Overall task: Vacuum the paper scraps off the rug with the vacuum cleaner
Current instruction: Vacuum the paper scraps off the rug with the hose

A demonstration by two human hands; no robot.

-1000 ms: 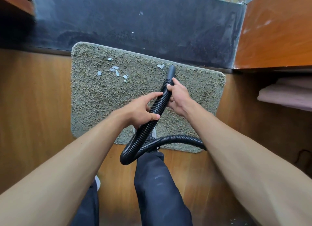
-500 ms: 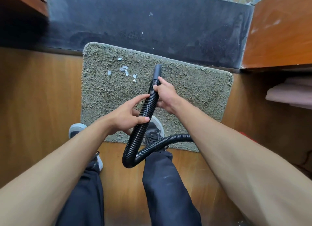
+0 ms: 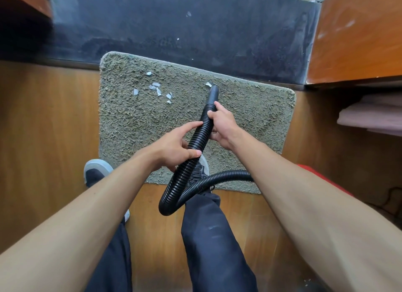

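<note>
Black ribbed hose (image 3: 196,143): it runs up from a loop over the wooden floor (image 3: 43,128), between both hands, to a smooth nozzle (image 3: 212,94).
Nozzle: its tip points at the far part of the rug (image 3: 130,126), just beside a lone scrap (image 3: 208,84); contact cannot be told.
Right hand (image 3: 221,126): fingers curled round the hose just below the nozzle, gripping it.
Left hand (image 3: 174,148): lower down the hose, thumb pressed on its near side and index finger stretched across the ribs; it holds the hose between them.
Paper scraps (image 3: 157,91): a small white cluster on the far left part of the rug, apart from the nozzle.
Rug: grey-green shag, lying on the wooden floor against a dark stone step (image 3: 174,26).
Feet: right shoe (image 3: 199,169) on the rug's near edge under the hose; left shoe (image 3: 95,172) on the floor beside the rug's near left corner.
Right side: folded pink cloth (image 3: 369,115) under a wooden shelf.
</note>
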